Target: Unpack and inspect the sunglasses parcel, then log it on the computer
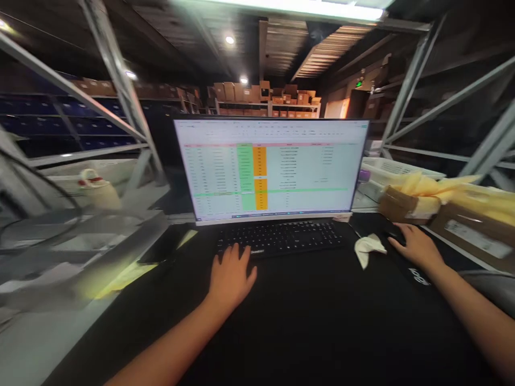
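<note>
My left hand (231, 275) lies palm down with fingers spread, its fingertips at the lower left edge of a black keyboard (281, 238). Over a dark computer mouse (394, 232) on the right rests my right hand (417, 246), fingers curved around it. Behind the keyboard stands a wide monitor (314, 177) showing a spreadsheet with a green column, an orange column and a green highlighted row. Its text is too small to read. A crumpled white tissue (368, 248) lies between keyboard and mouse.
A black mat (301, 321) covers the desk. On the right are cardboard boxes (475, 230) with yellow envelopes and a white plastic basket (402, 171). To the left lie a dark phone-like slab (161, 245) and yellow paper (124, 279). Metal rack posts (124, 80) flank the desk.
</note>
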`<state>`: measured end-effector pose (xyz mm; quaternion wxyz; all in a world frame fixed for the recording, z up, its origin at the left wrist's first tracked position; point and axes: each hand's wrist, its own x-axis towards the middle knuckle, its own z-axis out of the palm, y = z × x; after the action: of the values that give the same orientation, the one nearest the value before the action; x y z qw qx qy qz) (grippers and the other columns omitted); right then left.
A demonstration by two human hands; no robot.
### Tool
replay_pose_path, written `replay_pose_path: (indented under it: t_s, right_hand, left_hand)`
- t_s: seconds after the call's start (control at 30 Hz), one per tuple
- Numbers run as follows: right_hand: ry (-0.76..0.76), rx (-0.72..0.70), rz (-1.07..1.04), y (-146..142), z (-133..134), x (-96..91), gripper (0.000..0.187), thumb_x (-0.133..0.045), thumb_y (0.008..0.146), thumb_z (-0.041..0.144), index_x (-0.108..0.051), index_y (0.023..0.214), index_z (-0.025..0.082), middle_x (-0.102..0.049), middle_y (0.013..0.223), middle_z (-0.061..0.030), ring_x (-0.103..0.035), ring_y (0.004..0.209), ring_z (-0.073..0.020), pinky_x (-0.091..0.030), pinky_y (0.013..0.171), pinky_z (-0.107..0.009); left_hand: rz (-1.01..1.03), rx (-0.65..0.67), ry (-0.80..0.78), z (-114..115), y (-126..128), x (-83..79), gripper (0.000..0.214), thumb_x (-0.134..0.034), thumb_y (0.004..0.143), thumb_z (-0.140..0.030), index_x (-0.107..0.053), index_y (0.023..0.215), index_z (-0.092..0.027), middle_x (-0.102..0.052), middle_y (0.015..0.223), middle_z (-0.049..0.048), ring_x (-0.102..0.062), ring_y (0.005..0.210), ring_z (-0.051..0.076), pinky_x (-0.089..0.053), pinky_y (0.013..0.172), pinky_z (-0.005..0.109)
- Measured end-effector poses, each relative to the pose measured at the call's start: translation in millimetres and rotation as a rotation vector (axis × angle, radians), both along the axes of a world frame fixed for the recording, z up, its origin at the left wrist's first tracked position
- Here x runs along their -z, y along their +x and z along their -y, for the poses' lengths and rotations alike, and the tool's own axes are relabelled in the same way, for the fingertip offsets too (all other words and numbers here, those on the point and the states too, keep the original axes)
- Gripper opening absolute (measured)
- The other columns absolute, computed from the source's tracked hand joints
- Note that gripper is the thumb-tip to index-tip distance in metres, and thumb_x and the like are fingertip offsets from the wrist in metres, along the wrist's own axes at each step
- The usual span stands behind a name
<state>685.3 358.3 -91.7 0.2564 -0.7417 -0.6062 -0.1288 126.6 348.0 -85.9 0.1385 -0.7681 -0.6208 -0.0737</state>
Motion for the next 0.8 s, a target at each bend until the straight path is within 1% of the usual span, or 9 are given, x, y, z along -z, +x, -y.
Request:
replay_pose_path:
  t_s: [0.07, 0.17, 0.23, 0.3, 0.4, 0.47, 0.57, 0.67, 0.8]
  right_hand:
    - [0.047, -0.041, 0.031, -22.3, 5.4, -13.5, 0.054, -0.046, 0.090, 0.045, -0.061, 0.134, 0.016, -0.061, 0.133, -0.0219, -0.056, 0.127, -0.0375, -0.040, 0.113, -0.058]
    - [0.068, -0.170, 0.068, -65.8, 1.6, -22.0, 0.048, -0.045, 0.096, 0.042, -0.060, 0.137, 0.021, -0.063, 0.134, -0.0157, -0.056, 0.129, -0.0319, -0.042, 0.114, -0.054]
    - [0.047, -0.291, 0.082, -99.9, -4.9, -17.9, 0.043, -0.046, 0.098, 0.042, -0.062, 0.134, 0.025, -0.062, 0.136, -0.0113, -0.056, 0.129, -0.0271, -0.046, 0.113, -0.049]
    - [0.020, -0.395, 0.090, -132.5, -9.9, -9.1, 0.042, -0.049, 0.098, 0.043, -0.062, 0.134, 0.027, -0.061, 0.138, -0.0095, -0.056, 0.130, -0.0246, -0.047, 0.113, -0.047]
    - [-0.002, -0.475, 0.088, -165.2, -11.8, 3.5, 0.043, -0.052, 0.097, 0.043, -0.061, 0.136, 0.027, -0.057, 0.141, -0.0116, -0.054, 0.133, -0.0264, -0.046, 0.114, -0.050]
    - [-0.014, -0.496, 0.086, -173.5, -11.9, 7.9, 0.044, -0.054, 0.097, 0.043, -0.062, 0.136, 0.026, -0.055, 0.143, -0.0135, -0.052, 0.135, -0.0290, -0.045, 0.114, -0.053]
    - [-0.029, -0.505, 0.084, -174.5, -14.1, 9.4, 0.044, -0.054, 0.097, 0.045, -0.064, 0.135, 0.026, -0.054, 0.144, -0.0146, -0.047, 0.139, -0.0323, -0.043, 0.114, -0.057]
    - [-0.030, -0.507, 0.076, -174.8, -18.6, 10.4, 0.040, -0.054, 0.097, 0.046, -0.068, 0.129, 0.027, -0.054, 0.144, -0.0136, -0.044, 0.141, -0.0342, -0.040, 0.115, -0.060]
    - [-0.010, -0.500, 0.051, -178.7, -25.8, 14.5, 0.037, -0.053, 0.097, 0.047, -0.069, 0.125, 0.028, -0.056, 0.143, -0.0108, -0.040, 0.144, -0.0338, -0.037, 0.117, -0.061]
  left_hand:
    - [-0.019, -0.003, 0.007, -3.1, 0.5, 1.2, 0.056, -0.043, 0.099, -0.038, -0.052, 0.150, -0.016, -0.049, 0.155, 0.0225, -0.047, 0.141, 0.038, -0.040, 0.111, 0.059]
    - [-0.039, 0.017, 0.037, -9.8, 0.0, 5.2, 0.057, -0.039, 0.098, -0.036, -0.053, 0.149, -0.012, -0.051, 0.152, 0.0241, -0.047, 0.140, 0.039, -0.041, 0.109, 0.058]
    - [-0.051, 0.027, 0.046, -12.4, -0.6, 7.5, 0.058, -0.037, 0.098, -0.037, -0.053, 0.149, -0.012, -0.051, 0.152, 0.0241, -0.047, 0.140, 0.039, -0.041, 0.109, 0.058]
    - [-0.063, 0.024, 0.047, -12.4, -1.1, 8.3, 0.059, -0.036, 0.099, -0.037, -0.053, 0.149, -0.013, -0.051, 0.153, 0.0234, -0.047, 0.140, 0.038, -0.041, 0.109, 0.058]
    - [-0.067, 0.012, 0.043, -10.3, -1.5, 7.4, 0.059, -0.036, 0.099, -0.038, -0.052, 0.150, -0.014, -0.050, 0.154, 0.0226, -0.047, 0.140, 0.038, -0.041, 0.109, 0.058]
    - [-0.064, 0.007, 0.037, -9.3, -1.6, 6.4, 0.059, -0.036, 0.098, -0.038, -0.052, 0.150, -0.014, -0.050, 0.154, 0.0226, -0.046, 0.141, 0.038, -0.040, 0.110, 0.058]
    - [-0.056, 0.000, 0.029, -9.1, -1.6, 5.6, 0.059, -0.037, 0.098, -0.038, -0.052, 0.150, -0.014, -0.050, 0.154, 0.0223, -0.045, 0.142, 0.038, -0.039, 0.111, 0.058]
    - [-0.050, -0.002, 0.029, -9.6, -1.4, 6.2, 0.059, -0.037, 0.098, -0.038, -0.052, 0.150, -0.015, -0.050, 0.154, 0.0213, -0.045, 0.142, 0.037, -0.039, 0.111, 0.058]
    - [-0.047, 0.002, 0.040, -10.4, -1.6, 8.6, 0.058, -0.037, 0.099, -0.038, -0.052, 0.150, -0.017, -0.050, 0.155, 0.0206, -0.044, 0.143, 0.037, -0.038, 0.112, 0.058]
